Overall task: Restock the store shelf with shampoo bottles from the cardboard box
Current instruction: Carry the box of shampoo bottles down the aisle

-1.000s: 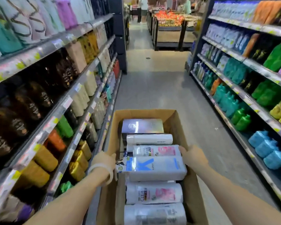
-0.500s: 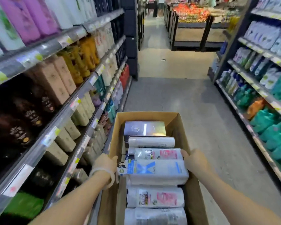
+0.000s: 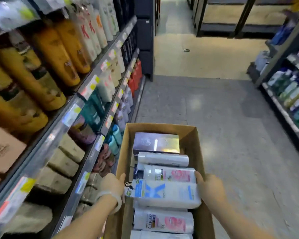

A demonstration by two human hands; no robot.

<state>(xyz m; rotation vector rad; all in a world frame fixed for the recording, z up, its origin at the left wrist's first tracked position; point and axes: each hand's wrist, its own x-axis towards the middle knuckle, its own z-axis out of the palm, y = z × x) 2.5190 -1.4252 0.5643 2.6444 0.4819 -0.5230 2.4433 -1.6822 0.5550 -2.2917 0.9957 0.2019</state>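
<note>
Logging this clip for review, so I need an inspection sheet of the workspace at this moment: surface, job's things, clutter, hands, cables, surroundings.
Surface: grey aisle floor, bare where visible.
Job's things: open cardboard box holds shampoo bottles lying on their sides; blue-labelled bottle on top, white bottle and a shiny carton at the far end.
Clutter: small dark object on the floor far down the aisle; too small to identify.
Hands: left hand grips the box's left wall; right hand grips its right wall.
Cables: nothing seen.
Surroundings: stocked left shelf close beside the box; right shelf across the aisle.
</note>
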